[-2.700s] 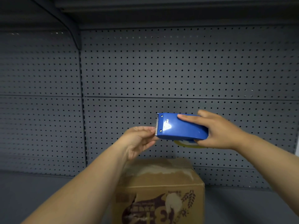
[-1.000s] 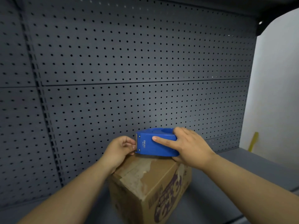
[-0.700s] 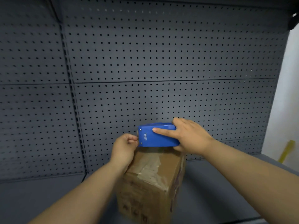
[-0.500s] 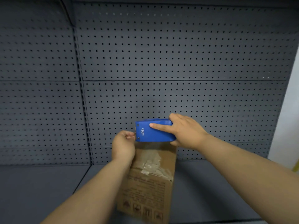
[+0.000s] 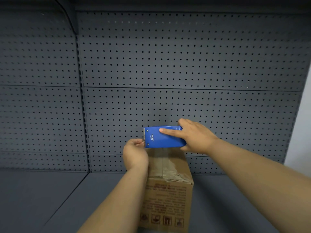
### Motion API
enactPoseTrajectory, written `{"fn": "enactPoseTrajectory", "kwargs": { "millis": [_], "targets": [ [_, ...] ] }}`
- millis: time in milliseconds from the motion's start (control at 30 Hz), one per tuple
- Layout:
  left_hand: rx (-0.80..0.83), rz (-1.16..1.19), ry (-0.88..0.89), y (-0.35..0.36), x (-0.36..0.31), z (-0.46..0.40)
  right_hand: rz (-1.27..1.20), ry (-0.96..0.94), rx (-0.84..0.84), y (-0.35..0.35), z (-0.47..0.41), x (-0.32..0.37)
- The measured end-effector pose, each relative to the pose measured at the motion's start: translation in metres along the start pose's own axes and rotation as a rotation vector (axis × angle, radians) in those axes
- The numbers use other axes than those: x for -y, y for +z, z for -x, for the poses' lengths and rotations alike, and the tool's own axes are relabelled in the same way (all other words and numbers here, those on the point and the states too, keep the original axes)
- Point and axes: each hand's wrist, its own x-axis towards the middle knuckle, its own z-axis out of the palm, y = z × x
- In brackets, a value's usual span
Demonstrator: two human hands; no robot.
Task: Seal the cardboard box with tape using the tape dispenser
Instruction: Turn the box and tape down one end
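A brown cardboard box (image 5: 168,190) stands on a dark grey shelf, its top flaps closed and covered with torn old tape. Just above the far edge of its top sits a blue tape dispenser (image 5: 164,137), held in my right hand (image 5: 195,136) with the index finger stretched along its side. My left hand (image 5: 134,152) is at the dispenser's toothed left end, fingers pinched together there; the tape end itself is too thin to make out. My left forearm hides the box's left side.
A grey perforated back panel (image 5: 185,64) rises right behind the box. The shelf floor (image 5: 50,199) spreads to the left and right of the box. A pale wall (image 5: 303,132) shows at the far right edge.
The box has turned on the shelf, so its printed narrow side now faces me. Both hands stay at the dispenser above the box top, lower than 2.7 s ago.
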Motion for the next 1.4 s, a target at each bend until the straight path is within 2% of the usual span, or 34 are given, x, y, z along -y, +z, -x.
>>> {"fn": "enactPoseTrajectory", "kwargs": {
  "millis": [300, 433, 700, 967, 1100, 1400],
  "targets": [
    [0.026, -0.005, -0.006, 0.016, 0.0, -0.006, -0.012, 0.043, 0.021, 0.013, 0.003, -0.014],
    [0.176, 0.046, 0.034, 0.006, -0.005, -0.007, -0.035, 0.057, 0.018, 0.008, 0.013, -0.018],
    [0.402, -0.06, 0.156, -0.026, -0.035, -0.016, -0.054, 0.083, -0.009, -0.017, 0.032, -0.01],
    [0.415, -0.091, 0.18, -0.063, -0.057, 0.001, -0.051, 0.107, -0.018, -0.045, 0.065, -0.009],
    [0.404, -0.108, 0.142, -0.087, -0.052, 0.012, -0.053, 0.121, 0.024, -0.054, 0.093, -0.013],
    [0.499, -0.084, 0.04, -0.095, -0.038, 0.036, -0.058, 0.135, 0.095, -0.075, 0.136, 0.003]
  ]
}}
